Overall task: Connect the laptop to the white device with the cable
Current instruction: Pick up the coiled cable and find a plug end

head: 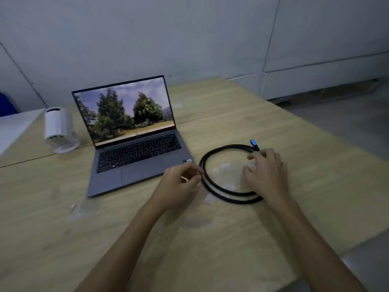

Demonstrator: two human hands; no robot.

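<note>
A grey laptop (pixel 134 152) stands open on the wooden table, its screen lit with a picture of trees. To its left a white device (pixel 57 129) stands on a round base, ports facing me. Right of the laptop a black cable (pixel 223 191) lies coiled in a loop, one blue-tipped plug (pixel 253 143) pointing away. My left hand (pixel 179 184) hovers at the coil's left side by the laptop's front right corner, fingers curled near the cable. My right hand (pixel 267 173) rests over the coil's right side, fingers spread and touching it. The other plug is hidden.
The wooden table (pixel 126 228) reaches the frame's bottom and drops off at the right to a grey floor. A seam runs across the table behind the laptop. Grey wall panels stand behind. A white surface (pixel 14 127) and something blue (pixel 6 106) sit at far left.
</note>
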